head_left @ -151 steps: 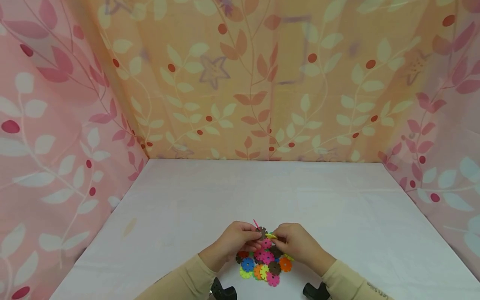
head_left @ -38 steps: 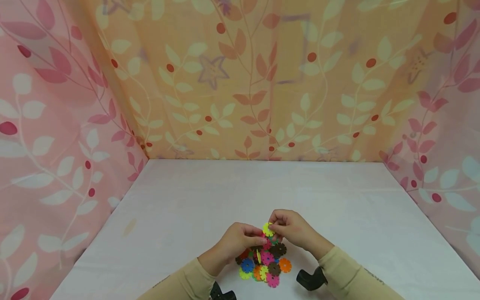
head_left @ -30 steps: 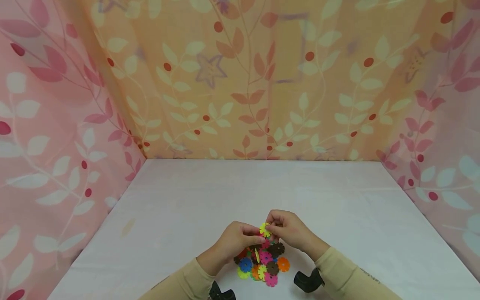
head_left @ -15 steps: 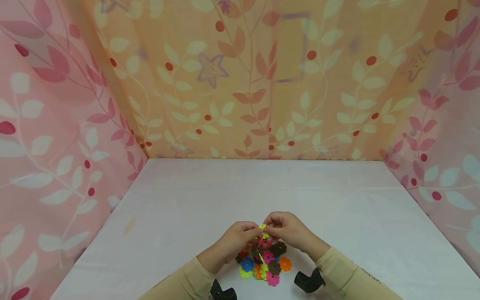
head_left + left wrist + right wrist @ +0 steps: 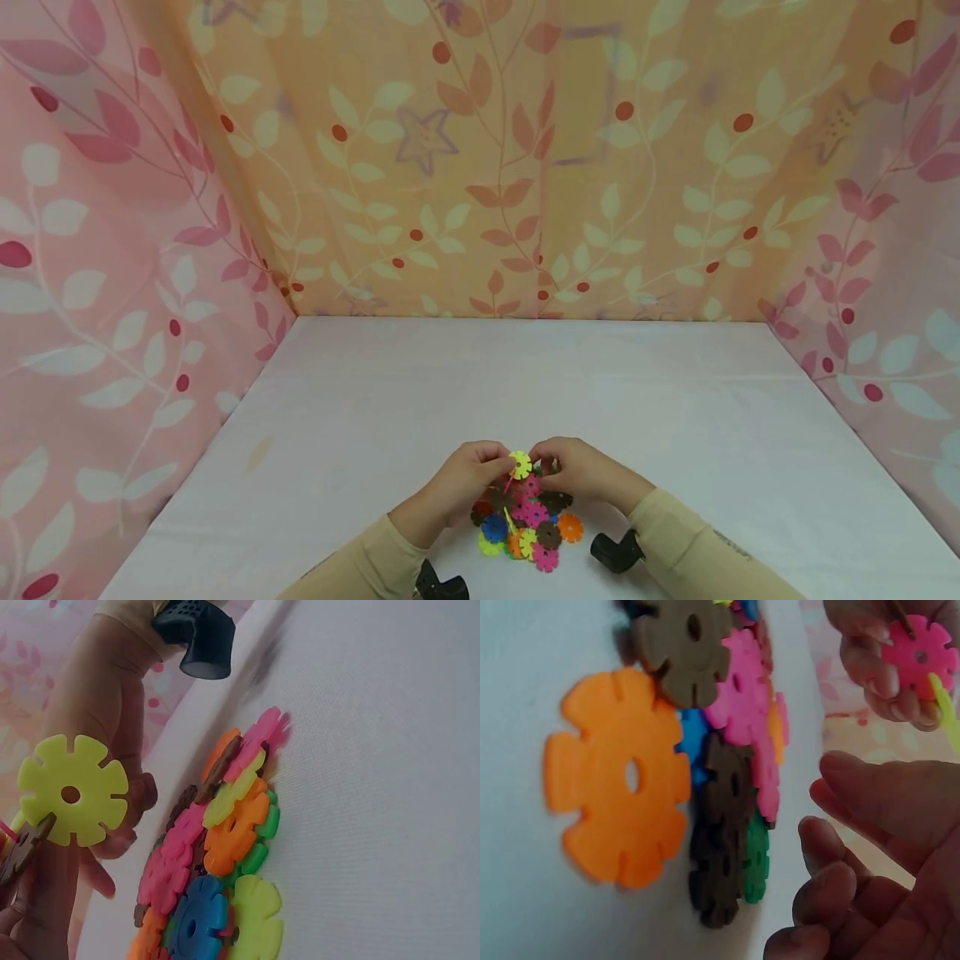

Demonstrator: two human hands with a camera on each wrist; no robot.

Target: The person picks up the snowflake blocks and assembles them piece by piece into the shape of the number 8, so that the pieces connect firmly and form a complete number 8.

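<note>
Holding linked discs at left while the right grip came free.

At left, the left grip (image 5: 467,479) pinched a small cluster above the white-covered counter (image 5: 375,383): a bright yellow, flower-shaped plastic disc (image 5: 90,778), a dark brown notched disc (image 5: 28,847) seemingly slotted into its edge, and a hot-pink round notched disc (image 5: 930,649). Half a second earlier both grips met at the yellow disc; now the right had let go, which suggested the join held, or at least that the left alone bore the cluster. The yellow disc stood at the left fingertips, between the two grips. Below lay a multicoloured pile of notched discs (image 5: 531,515). At right, the right grip (image 5: 588,473) hung just beside, fingers loosely bent and parted, holding nothing.
</note>
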